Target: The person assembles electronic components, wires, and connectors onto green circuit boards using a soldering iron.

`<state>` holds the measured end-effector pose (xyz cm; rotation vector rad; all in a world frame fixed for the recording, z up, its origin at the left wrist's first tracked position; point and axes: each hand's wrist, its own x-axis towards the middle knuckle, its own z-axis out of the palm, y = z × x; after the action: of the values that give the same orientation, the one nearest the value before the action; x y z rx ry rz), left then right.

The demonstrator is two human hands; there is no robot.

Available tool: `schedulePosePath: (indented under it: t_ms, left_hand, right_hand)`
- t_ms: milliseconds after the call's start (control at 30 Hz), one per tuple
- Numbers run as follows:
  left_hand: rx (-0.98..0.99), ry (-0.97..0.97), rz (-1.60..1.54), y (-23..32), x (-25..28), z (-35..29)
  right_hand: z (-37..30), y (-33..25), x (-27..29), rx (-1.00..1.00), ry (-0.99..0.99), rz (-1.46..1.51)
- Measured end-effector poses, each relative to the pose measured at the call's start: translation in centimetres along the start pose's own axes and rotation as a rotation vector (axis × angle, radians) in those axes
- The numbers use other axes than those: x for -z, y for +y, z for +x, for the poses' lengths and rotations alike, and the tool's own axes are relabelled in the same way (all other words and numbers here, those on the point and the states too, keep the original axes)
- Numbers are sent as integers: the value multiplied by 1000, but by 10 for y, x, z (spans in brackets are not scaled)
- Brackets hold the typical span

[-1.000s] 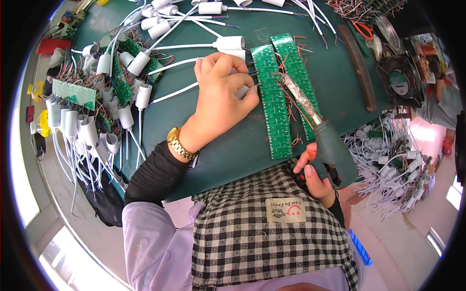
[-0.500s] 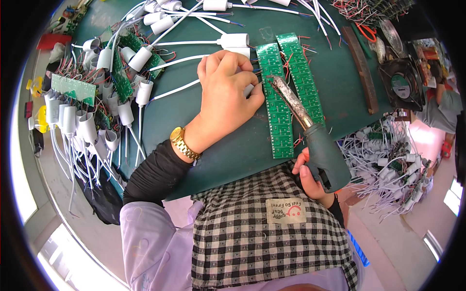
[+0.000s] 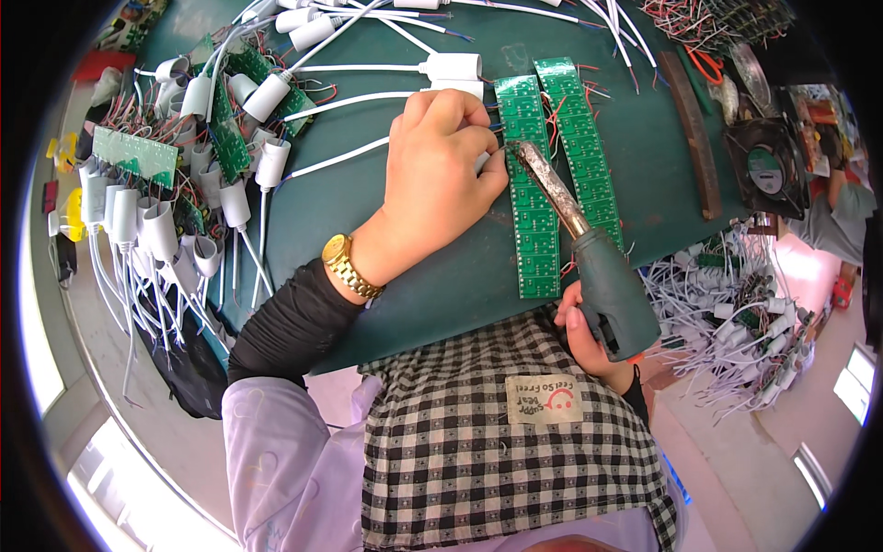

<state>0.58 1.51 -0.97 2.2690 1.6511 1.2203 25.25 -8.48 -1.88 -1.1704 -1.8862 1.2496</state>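
My left hand [image 3: 446, 175] is closed around a white lamp socket [image 3: 482, 160], most of it hidden by the fingers; its white cable [image 3: 342, 158] runs out to the left. The fingertips are at the left edge of a green circuit board strip [image 3: 536, 216]. In my right hand [image 3: 589, 336] is a soldering iron [image 3: 609, 281] with a dark grip, its dark tip at the upper part of that strip, close to my left fingers. Whether the tip touches the board, I cannot tell. A second green strip [image 3: 589, 156] lies to the right, red wires beside it.
More white sockets [image 3: 453, 67] lie beyond my left hand. Wired sockets and boards [image 3: 135, 158] are heaped on the left. A dark bar [image 3: 690, 138] and a fan [image 3: 765, 166] stand on the right, above a pile of white-cabled sockets [image 3: 727, 322]. Another person's sleeve [image 3: 851, 210] shows far right.
The view has shifted slightly. My left hand keeps its hold on the socket, and the iron's tip remains at about the same spot on the board strip.
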Motion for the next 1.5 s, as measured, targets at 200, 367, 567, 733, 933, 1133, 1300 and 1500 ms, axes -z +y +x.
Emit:
schedulePosePath:
  t_ms: [200,367,567,733,933,1133,1300,1500]
  left_hand:
    - [-6,3,12,-4,-2,-1]
    - [-13,21,23,-2,-2,2]
    - [1,5,26,-4,-1,0]
    - [25,21,13,-1,-3,-1]
    - [25,17,-36,-5,-2,-2]
    - [25,-6,-80,-7,1,-1]
    - [16,3,-57,-6,-4,-2]
    - [-11,3,7,-3,-5,-2]
  right_hand:
    - [2,2,3,4,-62,-88]
    - [5,-13,-3,26,191,402]
    - [5,-17,2,7,127,384]
    - [2,-17,2,-74,52,358]
    - [5,-26,0,-126,88,414]
    - [9,-27,3,-118,34,416]
    - [7,-30,0,-206,84,442]
    - [12,-33,1,-201,62,423]
